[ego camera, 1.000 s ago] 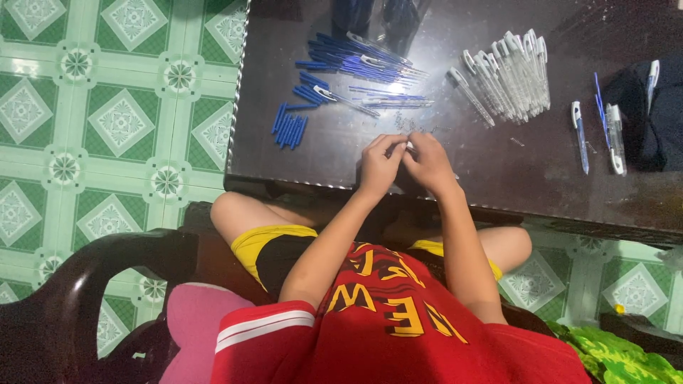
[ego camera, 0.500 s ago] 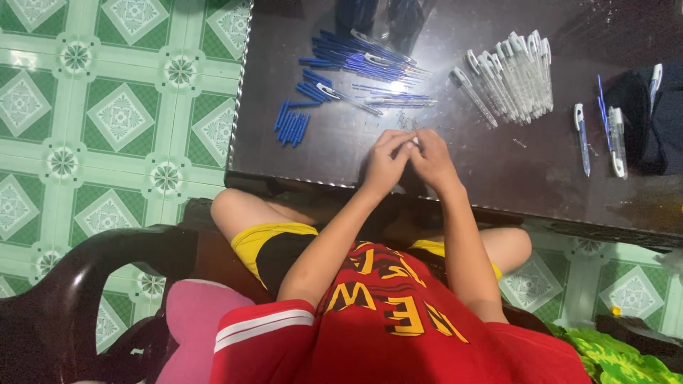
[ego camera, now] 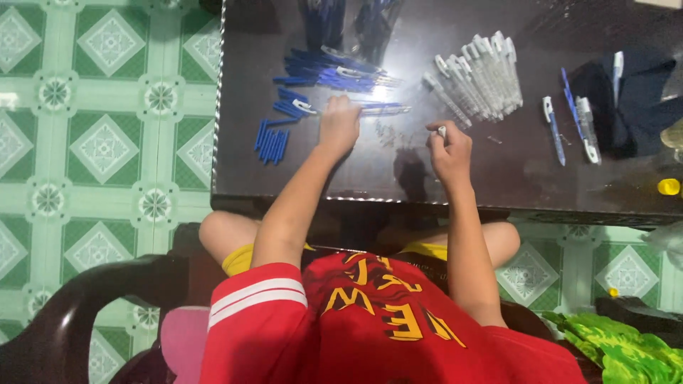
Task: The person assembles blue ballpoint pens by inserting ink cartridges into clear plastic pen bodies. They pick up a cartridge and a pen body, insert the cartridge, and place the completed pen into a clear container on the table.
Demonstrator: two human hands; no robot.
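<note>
Nearest the camera sits a person in a red shirt with white sleeve stripes and yellow shorts, on a dark chair with a curved armrest (ego camera: 64, 313), over a green patterned tile floor (ego camera: 99, 149); a green patterned cloth (ego camera: 626, 345) lies at the near right. Both forearms reach over the near edge of the dark glossy desk (ego camera: 498, 192). The right hand (ego camera: 449, 148) is curled nearly closed, pinching a small white pen part (ego camera: 442, 131) upright between thumb and fingers. The left hand (ego camera: 339, 126) lies farther left, palm down with fingers bent over the desk, its fingertips at the clear pen barrels (ego camera: 384, 109) lying there; whether it has actually gripped one I cannot tell. Just left of it lies a small cluster of short blue pen pieces (ego camera: 271, 141), and beyond it a loose heap of blue pens (ego camera: 327, 70). Farther right, a fanned row of clear-and-white pen bodies (ego camera: 478, 77) lies side by side, and to the far right a few assembled pens (ego camera: 569, 117) rest beside a dark cloth (ego camera: 633, 99); a small yellow cap (ego camera: 668, 187) sits at the right edge. As I judge it, the slick desk and round parts make rolling likely: a sweep of the left wrist could scatter the blue pieces toward the left edge, and the small white part could slip from so light a pinch.
</note>
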